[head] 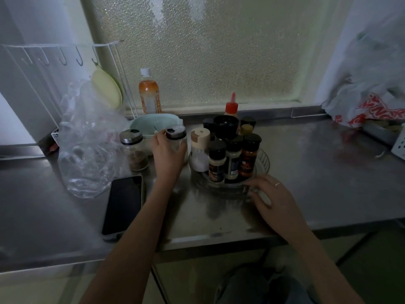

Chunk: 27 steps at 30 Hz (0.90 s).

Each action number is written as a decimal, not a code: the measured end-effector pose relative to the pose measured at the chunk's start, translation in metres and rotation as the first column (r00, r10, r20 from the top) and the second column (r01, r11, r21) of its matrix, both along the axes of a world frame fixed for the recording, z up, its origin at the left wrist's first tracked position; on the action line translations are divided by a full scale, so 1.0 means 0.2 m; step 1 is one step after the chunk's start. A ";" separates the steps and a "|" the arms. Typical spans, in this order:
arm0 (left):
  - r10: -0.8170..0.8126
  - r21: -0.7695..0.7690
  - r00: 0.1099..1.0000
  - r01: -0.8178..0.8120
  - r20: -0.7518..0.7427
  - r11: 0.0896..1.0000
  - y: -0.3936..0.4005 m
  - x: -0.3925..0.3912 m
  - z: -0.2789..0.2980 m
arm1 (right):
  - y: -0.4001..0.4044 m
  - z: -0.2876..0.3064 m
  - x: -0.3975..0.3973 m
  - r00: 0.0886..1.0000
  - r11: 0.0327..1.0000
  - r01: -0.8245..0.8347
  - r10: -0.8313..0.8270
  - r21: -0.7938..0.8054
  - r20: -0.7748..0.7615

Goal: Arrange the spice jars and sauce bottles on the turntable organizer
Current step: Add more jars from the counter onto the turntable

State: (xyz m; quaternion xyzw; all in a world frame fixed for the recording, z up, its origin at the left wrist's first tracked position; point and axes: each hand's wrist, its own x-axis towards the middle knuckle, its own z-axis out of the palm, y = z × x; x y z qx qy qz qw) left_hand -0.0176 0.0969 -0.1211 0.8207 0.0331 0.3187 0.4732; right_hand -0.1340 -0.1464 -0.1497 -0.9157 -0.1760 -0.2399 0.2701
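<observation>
Head view: the left hand (168,155) curls its fingers round a glass jar (176,137) just left of the turntable (262,164); the right hand (270,197) rests spread, relaxed fingers on the turntable's near rim.
</observation>
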 end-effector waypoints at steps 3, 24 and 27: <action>0.007 0.030 1.000 -0.008 0.015 1.000 -0.01 0.04 -0.03 | 0.01 -0.01 -0.04 0.999 0.999 -0.037 0.036 0.035 0.034; -0.182 -0.141 0.925 0.240 0.332 0.960 -0.22 -0.26 0.00 | 0.01 -0.03 -0.02 0.995 0.998 -0.068 0.068 0.010 -0.068; -0.170 -0.185 0.927 0.241 0.333 0.953 -0.22 -0.25 -0.01 | 0.01 -0.03 -0.02 0.994 0.997 -0.083 0.082 -0.004 -0.068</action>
